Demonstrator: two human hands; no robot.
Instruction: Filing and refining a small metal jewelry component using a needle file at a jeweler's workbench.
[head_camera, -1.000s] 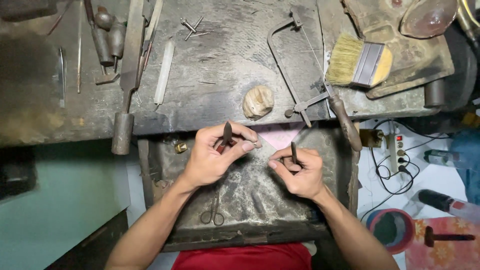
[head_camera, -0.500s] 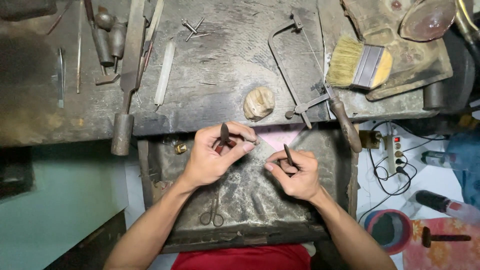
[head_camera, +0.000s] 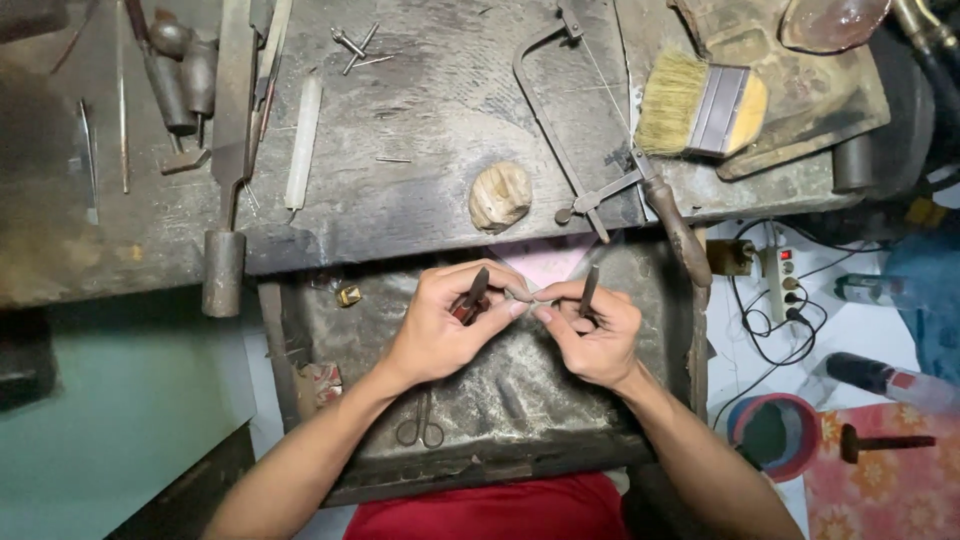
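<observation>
My left hand (head_camera: 445, 335) grips small pliers with red handles (head_camera: 470, 297) over a metal catch tray (head_camera: 520, 400). My right hand (head_camera: 592, 335) holds a second dark pair of pliers (head_camera: 588, 290). The fingertips of both hands meet around a tiny metal piece (head_camera: 527, 296) that is too small to make out. Both hands hover just below the front edge of a worn workbench (head_camera: 420, 190).
A jeweller's saw (head_camera: 600, 150), a flat brush (head_camera: 700, 100), a wooden lump (head_camera: 498, 195), files and punches (head_camera: 200, 90) lie on the bench. Small scissors (head_camera: 422, 425) rest in the tray. A power strip (head_camera: 785, 280) and a red bowl (head_camera: 775, 435) sit on the floor at right.
My hands have come together: the right hand moved left and up until its fingertips touch those of the left hand at the small piece.
</observation>
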